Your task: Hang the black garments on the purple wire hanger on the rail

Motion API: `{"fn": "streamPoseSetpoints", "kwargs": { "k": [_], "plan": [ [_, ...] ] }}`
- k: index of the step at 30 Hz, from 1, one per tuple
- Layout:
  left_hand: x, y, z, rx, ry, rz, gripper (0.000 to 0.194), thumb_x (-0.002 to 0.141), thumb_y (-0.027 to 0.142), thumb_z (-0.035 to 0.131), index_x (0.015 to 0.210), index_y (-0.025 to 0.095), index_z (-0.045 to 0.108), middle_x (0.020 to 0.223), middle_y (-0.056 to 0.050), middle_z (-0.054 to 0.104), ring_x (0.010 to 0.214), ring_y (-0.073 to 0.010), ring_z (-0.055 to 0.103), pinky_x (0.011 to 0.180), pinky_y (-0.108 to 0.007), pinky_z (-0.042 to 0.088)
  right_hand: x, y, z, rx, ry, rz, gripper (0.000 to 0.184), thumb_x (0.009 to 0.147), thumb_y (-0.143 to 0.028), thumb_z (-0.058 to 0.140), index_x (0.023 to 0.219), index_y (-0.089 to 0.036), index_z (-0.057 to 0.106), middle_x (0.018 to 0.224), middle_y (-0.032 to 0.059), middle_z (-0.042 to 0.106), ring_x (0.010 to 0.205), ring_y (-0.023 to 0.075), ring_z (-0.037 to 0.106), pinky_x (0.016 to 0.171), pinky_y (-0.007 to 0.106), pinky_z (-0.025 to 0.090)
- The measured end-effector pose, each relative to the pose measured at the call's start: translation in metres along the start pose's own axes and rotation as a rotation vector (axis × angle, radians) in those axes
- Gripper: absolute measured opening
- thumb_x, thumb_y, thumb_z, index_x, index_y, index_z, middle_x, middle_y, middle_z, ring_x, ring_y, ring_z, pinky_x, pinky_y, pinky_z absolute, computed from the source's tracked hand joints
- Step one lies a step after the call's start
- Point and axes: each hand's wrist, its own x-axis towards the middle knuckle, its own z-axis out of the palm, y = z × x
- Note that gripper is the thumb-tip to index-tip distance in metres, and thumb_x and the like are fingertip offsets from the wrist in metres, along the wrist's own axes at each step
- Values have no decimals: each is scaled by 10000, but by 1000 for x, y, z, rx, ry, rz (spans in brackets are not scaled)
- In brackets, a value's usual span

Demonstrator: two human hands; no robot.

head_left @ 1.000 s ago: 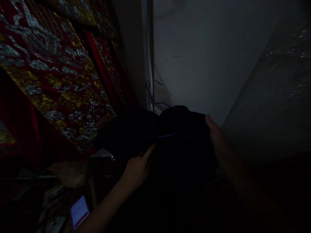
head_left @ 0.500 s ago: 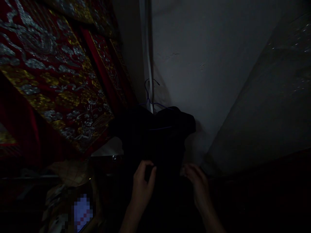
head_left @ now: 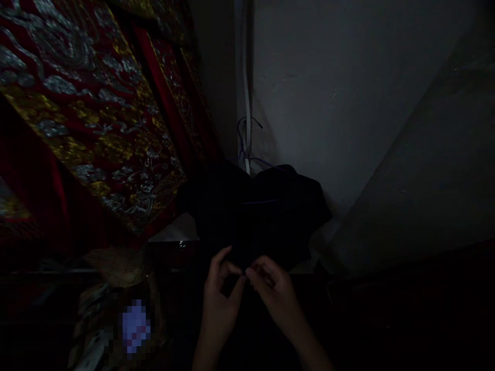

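Hanging from a purple wire hanger (head_left: 247,149), a black garment (head_left: 266,216) fills the dim middle of the view, directly above and beyond both hands. The left hand (head_left: 220,296) and the right hand (head_left: 276,293) meet at the garment's front, just below its chest, fingertips nearly touching one another. Both pinch at the dark cloth with thumb and forefinger curled in; what exactly lies between the fingers is too dark to tell. The other fingers of each hand are loosely bent. The hanger's hook rises above the hands, against a white vertical strip (head_left: 246,93) that runs up a pale wall (head_left: 328,93). To the upper left of the left hand, red fabric with gold and silver embroidery (head_left: 88,103) hangs in slanted folds. To the right of the right hand, a grey, faintly glittering sheet (head_left: 425,170) slopes across the frame. Below and to the left of the left hand sits a blurred pale rectangle (head_left: 135,322) among dim clutter that cannot be made out.
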Motion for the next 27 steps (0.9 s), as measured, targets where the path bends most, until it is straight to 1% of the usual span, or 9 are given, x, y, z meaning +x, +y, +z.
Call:
{"fn": "streamPoseSetpoints", "kwargs": {
  "k": [3, 6, 8, 10, 12, 15, 19, 23, 27],
  "plan": [
    [-1, -6, 5, -11, 23, 6, 472, 862, 251, 692, 1303, 233, 525, 814, 30, 634, 827, -144, 652, 901, -297, 514, 2, -2, -8, -74, -54, -18, 290, 899, -467, 613, 832, -185, 625, 794, 31, 632, 776, 186, 603, 711, 297, 448],
    [-2, -9, 13, -37, 34, -15, 419, 838, 257, 715, 1233, 219, 581, 808, 21, 656, 828, -156, 667, 897, -301, 518, 1, -5, -12, -77, -39, -30, 246, 895, -433, 617, 864, -190, 606, 772, 14, 618, 756, 179, 595, 702, 292, 442],
    [-4, -10, 18, -65, 60, -53, 331, 824, 281, 723, 1134, 205, 638, 817, 4, 675, 823, -168, 678, 849, -292, 533, -1, -6, -13, -62, -37, -23, 244, 889, -434, 628, 883, -193, 587, 740, -3, 596, 729, 172, 586, 693, 288, 441],
    [-5, -10, 23, -86, 80, -85, 214, 821, 312, 723, 991, 189, 684, 831, -18, 689, 816, -179, 682, 789, -277, 540, -4, -5, -12, -55, -45, -10, 261, 897, -449, 619, 861, -195, 575, 713, -9, 575, 700, 165, 574, 676, 284, 440],
    [-6, -10, 27, -93, 75, -102, 169, 826, 334, 720, 895, 181, 709, 837, -34, 698, 809, -186, 681, 756, -271, 542, -6, -4, -11, -40, -47, 1, 292, 912, -471, 594, 815, -197, 561, 701, -7, 562, 674, 160, 562, 649, 279, 436],
    [-7, -8, 29, -94, 54, -90, 170, 833, 342, 721, 895, 185, 746, 861, -48, 712, 816, -193, 683, 749, -273, 547, -6, -1, -12, -16, -26, 8, 317, 921, -492, 584, 804, -200, 551, 726, 3, 575, 684, 162, 569, 643, 276, 439],
    [-7, -7, 29, -71, 39, -32, 154, 847, 329, 715, 902, 194, 767, 864, -49, 704, 832, -194, 674, 761, -272, 540, -4, 4, -13, -23, 15, -3, 335, 909, -518, 616, 840, -194, 565, 765, 14, 598, 735, 169, 584, 678, 280, 447],
    [-5, -7, 28, -32, 57, -27, 144, 855, 319, 696, 895, 198, 762, 858, -48, 692, 831, -196, 659, 754, -275, 529, -5, 4, -12, -15, -8, -1, 386, 913, -559, 595, 800, -192, 565, 694, -6, 551, 650, 145, 533, 615, 267, 415],
    [-5, -11, 27, 3, 58, -24, 137, 863, 315, 670, 876, 200, 744, 863, -45, 684, 846, -196, 648, 778, -279, 516, -4, 2, -13, 26, -47, 53, 445, 897, -596, 595, 739, -180, 582, 580, -32, 488, 548, 118, 484, 550, 249, 377]
  ]
}}
